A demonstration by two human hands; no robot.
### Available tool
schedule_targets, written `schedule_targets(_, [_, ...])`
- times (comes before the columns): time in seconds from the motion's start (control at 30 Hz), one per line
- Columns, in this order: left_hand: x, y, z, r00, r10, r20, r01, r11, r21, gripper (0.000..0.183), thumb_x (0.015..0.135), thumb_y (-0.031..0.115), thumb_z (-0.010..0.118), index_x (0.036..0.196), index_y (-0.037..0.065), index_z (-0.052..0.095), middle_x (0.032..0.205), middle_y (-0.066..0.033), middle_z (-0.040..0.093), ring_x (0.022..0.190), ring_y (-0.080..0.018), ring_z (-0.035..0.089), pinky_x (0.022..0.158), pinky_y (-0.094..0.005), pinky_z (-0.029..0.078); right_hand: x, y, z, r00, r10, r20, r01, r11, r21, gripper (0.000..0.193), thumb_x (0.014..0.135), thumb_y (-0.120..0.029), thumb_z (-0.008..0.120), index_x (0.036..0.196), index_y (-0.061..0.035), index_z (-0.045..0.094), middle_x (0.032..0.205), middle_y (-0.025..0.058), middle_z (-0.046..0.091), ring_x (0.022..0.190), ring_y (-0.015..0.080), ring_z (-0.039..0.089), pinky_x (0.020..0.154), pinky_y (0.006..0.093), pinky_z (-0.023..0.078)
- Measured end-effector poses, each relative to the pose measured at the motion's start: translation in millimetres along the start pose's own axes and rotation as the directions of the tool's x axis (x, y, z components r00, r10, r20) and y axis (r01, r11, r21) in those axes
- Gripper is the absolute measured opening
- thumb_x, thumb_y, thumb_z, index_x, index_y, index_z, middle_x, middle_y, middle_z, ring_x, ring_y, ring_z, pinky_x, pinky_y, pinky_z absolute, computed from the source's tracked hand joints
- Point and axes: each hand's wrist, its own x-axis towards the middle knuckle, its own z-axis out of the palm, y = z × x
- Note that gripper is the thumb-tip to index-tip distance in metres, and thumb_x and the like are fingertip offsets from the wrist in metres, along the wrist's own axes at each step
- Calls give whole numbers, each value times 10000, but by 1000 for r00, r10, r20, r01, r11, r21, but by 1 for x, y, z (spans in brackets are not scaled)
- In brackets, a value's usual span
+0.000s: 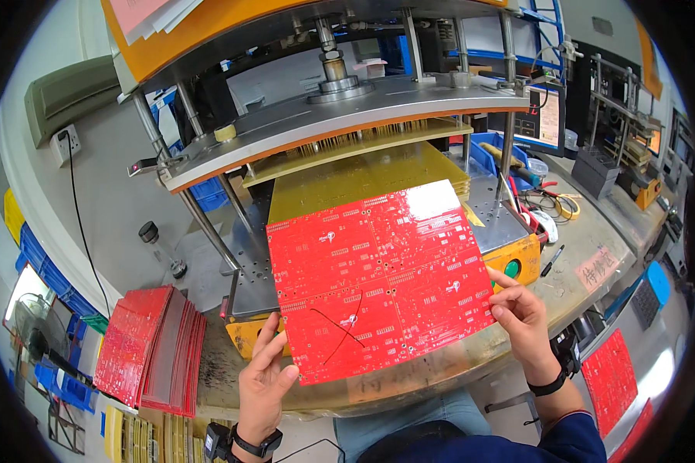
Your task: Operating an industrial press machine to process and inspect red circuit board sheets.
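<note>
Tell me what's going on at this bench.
A person is holding a red circuit board panel by its edges, the left hand at the lower left and the right hand on the right side. A black X marks its lower-left section. The panel is held in front of a press-like machine; more red panels are stacked to the left.

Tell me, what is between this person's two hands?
In the head view, a red circuit board, marked with a black cross, lies between the left hand and the right hand.
</note>
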Motion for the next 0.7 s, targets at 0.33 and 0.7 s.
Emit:
schedule_targets(0.33, [-5, 0, 9, 995, -90, -45, 85, 991, -102, 495, 813, -34, 603, 1284, -37, 451, 1404, -164, 348, 1270, -246, 388, 1053, -391, 319, -3, 5, -1, 1000, 1, -18, 0, 998, 60, 170, 836, 55, 579, 991, -14, 573, 1340, 151, 457, 950, 109, 587, 788, 240, 485])
schedule_targets(0.7, [-38, -57, 139, 984, -146, 107, 181, 793, -582, 393, 835, -56, 549, 1197, 59, 446, 1211, -86, 513, 1064, -173, 529, 888, -326, 442, 19, 8, -71, 876, 146, -460, 53, 919, 392, 305, 895, -86, 550, 1180, -13, 473, 1078, 109, 613, 952, 164, 616, 804, 271, 522])
